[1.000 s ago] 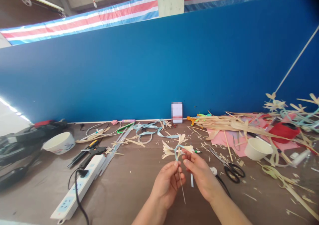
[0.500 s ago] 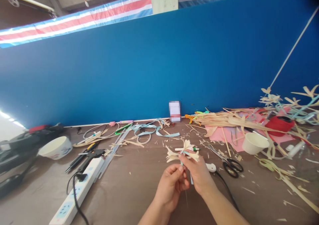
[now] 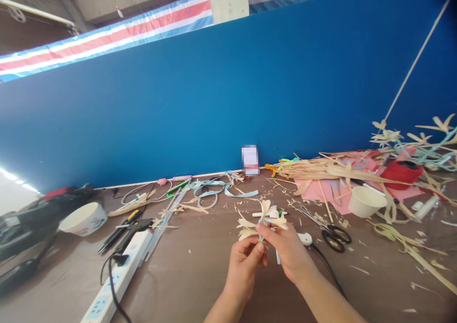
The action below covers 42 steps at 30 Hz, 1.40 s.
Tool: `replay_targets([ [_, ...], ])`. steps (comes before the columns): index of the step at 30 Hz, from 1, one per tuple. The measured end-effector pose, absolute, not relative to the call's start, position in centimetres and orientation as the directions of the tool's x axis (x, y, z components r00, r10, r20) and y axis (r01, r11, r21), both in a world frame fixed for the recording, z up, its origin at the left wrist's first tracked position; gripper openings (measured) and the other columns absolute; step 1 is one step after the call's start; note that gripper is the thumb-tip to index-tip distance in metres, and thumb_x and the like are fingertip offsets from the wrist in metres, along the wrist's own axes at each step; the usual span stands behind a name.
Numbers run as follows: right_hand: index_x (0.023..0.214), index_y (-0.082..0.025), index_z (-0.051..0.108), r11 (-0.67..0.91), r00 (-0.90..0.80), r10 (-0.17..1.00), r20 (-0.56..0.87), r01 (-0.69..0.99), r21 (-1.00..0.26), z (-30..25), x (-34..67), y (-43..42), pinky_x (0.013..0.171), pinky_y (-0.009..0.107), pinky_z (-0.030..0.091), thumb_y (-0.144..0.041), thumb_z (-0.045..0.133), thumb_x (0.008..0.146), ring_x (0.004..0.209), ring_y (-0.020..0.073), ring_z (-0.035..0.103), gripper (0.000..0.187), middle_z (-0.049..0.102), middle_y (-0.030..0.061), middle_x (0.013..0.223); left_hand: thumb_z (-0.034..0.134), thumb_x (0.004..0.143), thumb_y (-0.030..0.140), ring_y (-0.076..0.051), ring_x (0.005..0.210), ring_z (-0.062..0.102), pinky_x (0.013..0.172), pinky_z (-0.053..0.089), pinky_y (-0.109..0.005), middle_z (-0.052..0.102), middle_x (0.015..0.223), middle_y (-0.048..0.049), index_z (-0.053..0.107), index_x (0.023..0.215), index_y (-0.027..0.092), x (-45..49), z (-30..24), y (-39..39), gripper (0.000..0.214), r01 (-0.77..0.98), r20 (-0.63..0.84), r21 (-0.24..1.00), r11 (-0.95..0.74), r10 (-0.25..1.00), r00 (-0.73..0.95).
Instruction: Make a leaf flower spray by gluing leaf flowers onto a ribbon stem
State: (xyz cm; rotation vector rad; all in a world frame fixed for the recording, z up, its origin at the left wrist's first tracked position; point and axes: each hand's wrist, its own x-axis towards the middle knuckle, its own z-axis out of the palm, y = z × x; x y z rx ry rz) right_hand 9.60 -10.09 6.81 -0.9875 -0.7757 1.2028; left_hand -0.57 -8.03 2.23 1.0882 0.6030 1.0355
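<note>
A flower of pale, dried-leaf-like petals point(image 3: 246, 231) is held low over the table in front of me. My right hand point(image 3: 291, 251) pinches it just below the petals, thumb pressed against its base. A light blue strip point(image 3: 262, 237) runs round that base and down to my left hand point(image 3: 244, 266), whose thumb and fingertips are closed on it. The two hands almost touch. Another short light blue end hangs under my right hand. The stem is hidden by the fingers. Just behind the petals lies a white and green pen-like tool point(image 3: 256, 215).
Right of my hands are a white-handled corded tool point(image 3: 304, 238), black scissors point(image 3: 336, 238), a paper cup point(image 3: 367, 202) and pale strips point(image 3: 310, 171) on pink paper. To the left are a power strip point(image 3: 119, 277), a glue gun point(image 3: 134, 233) and a bowl point(image 3: 84, 219). A blue panel point(image 3: 214, 99) stands behind.
My left hand has risen slightly, its fingers now closed in nearer the flower's base. My right hand keeps its pinch on the flower. The view has shifted slightly.
</note>
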Motion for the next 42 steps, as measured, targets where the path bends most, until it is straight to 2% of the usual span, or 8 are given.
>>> replay_targets([
  [6,0.052,-0.017,0.048,0.042,0.091,0.996,0.009,-0.367,-0.929,7.7,9.9,-10.5,0.046,0.021,0.037,-0.041,0.062,0.069,0.048,0.0094,0.043,0.033,0.043,-0.0047,0.049,0.064,0.071,0.027,-0.008,0.048,0.047,0.051,0.039,-0.020,0.052,0.052,0.0012,0.066,0.067,0.016,-1.2,2.2,-7.1,0.012,-0.319,0.247,0.941,-0.112,0.874,0.419],
  [15,0.052,-0.016,0.055,0.140,0.104,0.988,0.113,-0.302,-0.943,9.1,9.8,-11.2,0.058,0.023,0.038,-0.033,0.062,0.072,0.057,0.0109,0.047,0.028,0.049,-0.0031,0.056,0.061,0.073,0.022,-0.011,0.055,0.049,0.056,0.040,-0.022,0.053,0.054,-0.0002,0.064,0.061,0.016,-2.2,2.4,-6.2,0.014,-0.209,0.403,0.915,-0.346,0.815,0.417],
  [18,0.056,-0.016,0.059,0.127,0.095,0.990,0.104,-0.283,-0.951,9.0,10.0,-11.1,0.062,0.024,0.039,-0.034,0.062,0.072,0.061,0.0125,0.049,0.024,0.052,-0.0021,0.058,0.063,0.071,0.027,-0.010,0.050,0.048,0.052,0.039,-0.021,0.052,0.051,0.0004,0.064,0.062,0.015,-2.1,2.9,-6.2,0.015,-0.233,0.337,0.937,-0.261,0.852,0.401],
  [20,0.071,-0.017,0.063,0.096,0.107,0.992,0.068,-0.286,-0.953,8.8,10.3,-11.1,0.067,0.026,0.040,-0.036,0.063,0.071,0.068,0.0143,0.052,0.019,0.058,-0.0007,0.068,0.064,0.070,0.030,-0.010,0.048,0.048,0.050,0.040,-0.022,0.053,0.051,0.0005,0.065,0.064,0.014,-1.8,3.1,-6.3,0.016,-0.269,0.254,0.951,-0.154,0.886,0.388],
  [23,0.102,-0.019,0.061,0.041,0.160,0.987,-0.004,-0.282,-0.959,8.4,11.0,-11.1,0.081,0.029,0.040,-0.039,0.063,0.070,0.093,0.0186,0.053,0.037,0.062,0.0036,0.095,0.067,0.066,0.033,-0.010,0.051,0.052,0.053,0.042,-0.023,0.057,0.056,-0.0004,0.065,0.064,0.013,-1.6,3.3,-6.2,0.019,-0.338,0.103,0.941,0.018,0.936,0.338],
  [25,0.109,-0.019,0.057,-0.002,0.180,0.982,-0.053,-0.272,-0.962,7.9,11.3,-11.1,0.086,0.031,0.038,-0.040,0.062,0.070,0.104,0.0205,0.049,0.044,0.060,0.0060,0.105,0.069,0.063,0.033,-0.011,0.054,0.055,0.057,0.044,-0.024,0.059,0.060,-0.0010,0.065,0.065,0.013,-1.5,3.3,-6.0,0.020,-0.384,0.009,0.917,0.111,0.954,0.299],
  [32,0.095,-0.017,0.063,-0.086,0.211,0.972,-0.105,-0.095,-0.992,4.8,10.2,-11.8,0.085,0.036,0.039,-0.033,0.063,0.067,0.094,0.0230,0.054,0.032,0.063,0.0066,0.094,0.073,0.059,0.031,-0.009,0.061,0.052,0.060,0.045,-0.022,0.057,0.065,-0.0005,0.067,0.070,0.014,-1.9,2.8,-4.9,0.021,-0.512,-0.139,0.823,0.246,0.961,0.237],
  [42,0.082,-0.016,0.063,-0.123,0.170,0.979,-0.116,0.032,-0.992,2.4,9.1,-13.0,0.067,0.028,0.044,-0.031,0.058,0.068,0.072,0.0182,0.056,0.021,0.063,0.0032,0.075,0.076,0.054,0.029,-0.007,0.056,0.050,0.058,0.045,-0.022,0.055,0.062,0.0005,0.067,0.073,0.012,-2.6,2.0,-4.6,0.027,-0.493,-0.218,0.816,0.302,0.950,0.223],
])
